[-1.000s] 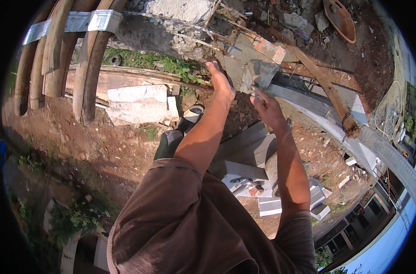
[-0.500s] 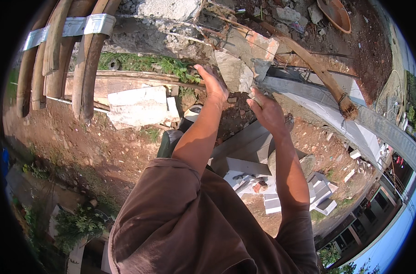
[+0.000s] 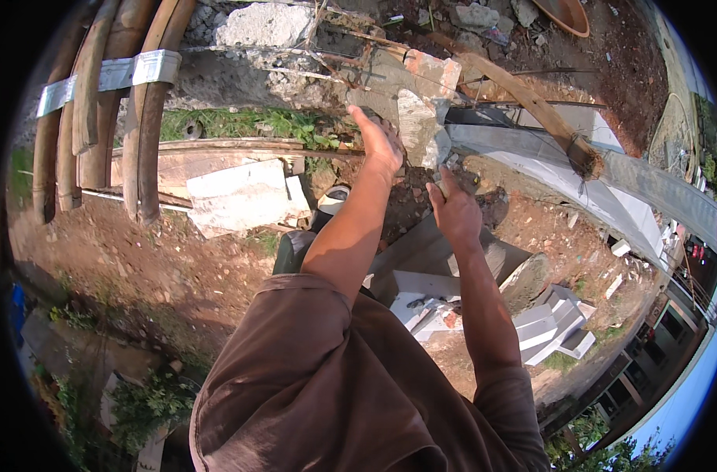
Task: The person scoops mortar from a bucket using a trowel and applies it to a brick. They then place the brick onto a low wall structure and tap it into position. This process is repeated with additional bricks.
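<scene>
My left hand (image 3: 384, 143) is at the near face of a mortar-covered masonry block (image 3: 409, 82), its fingers stretched and thumb apart. It looks empty, and whether the fingertips touch the block is hard to see. My right hand (image 3: 457, 212) is closed round the handle of what looks like a trowel. The tool's grey, mortar-smeared blade (image 3: 437, 147) lies against the block's lower right edge. Wet grey mortar coats the block's top and side, with an orange-red brick patch (image 3: 433, 69) showing through.
Bundled bamboo poles (image 3: 142, 134) stand at the upper left. A wooden pole (image 3: 523, 94) slants across the right, above a long grey beam (image 3: 641, 185). White blocks (image 3: 551, 322) and a pale board (image 3: 240, 197) lie below. An orange basin (image 3: 567, 14) sits at the far right.
My right hand and the trowel have come nearer to me, down along the block's edge. My left hand has shifted slightly right and nearer. The whole view has tilted a little.
</scene>
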`<action>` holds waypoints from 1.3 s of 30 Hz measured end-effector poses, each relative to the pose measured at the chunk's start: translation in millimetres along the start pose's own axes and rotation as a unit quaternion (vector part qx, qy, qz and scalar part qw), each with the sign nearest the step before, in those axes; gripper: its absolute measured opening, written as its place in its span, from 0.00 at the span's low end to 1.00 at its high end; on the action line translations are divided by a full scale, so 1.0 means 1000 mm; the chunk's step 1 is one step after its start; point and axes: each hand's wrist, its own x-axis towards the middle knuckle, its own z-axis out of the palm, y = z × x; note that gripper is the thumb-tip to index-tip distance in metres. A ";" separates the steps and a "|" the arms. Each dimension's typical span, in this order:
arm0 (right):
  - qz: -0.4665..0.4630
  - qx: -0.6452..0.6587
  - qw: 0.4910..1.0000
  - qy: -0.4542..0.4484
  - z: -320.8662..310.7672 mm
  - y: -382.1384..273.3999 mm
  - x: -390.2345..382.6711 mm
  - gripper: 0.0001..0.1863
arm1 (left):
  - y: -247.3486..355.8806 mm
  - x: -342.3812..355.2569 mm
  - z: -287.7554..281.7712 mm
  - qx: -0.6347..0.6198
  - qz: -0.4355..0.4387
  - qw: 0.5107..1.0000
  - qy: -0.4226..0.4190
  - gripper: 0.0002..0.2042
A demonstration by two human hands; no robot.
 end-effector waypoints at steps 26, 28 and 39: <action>0.417 0.411 0.767 0.263 0.048 0.209 -0.416 0.18 | -0.324 -0.108 -0.030 0.672 0.079 0.654 -0.340 0.26; 0.450 0.458 0.707 0.297 0.068 0.215 -0.450 0.18 | -0.368 -0.116 0.007 0.692 0.055 0.618 -0.370 0.29; 0.377 0.282 0.873 0.128 0.055 0.279 -0.507 0.26 | -0.418 -0.212 0.019 0.767 0.161 0.490 -0.381 0.28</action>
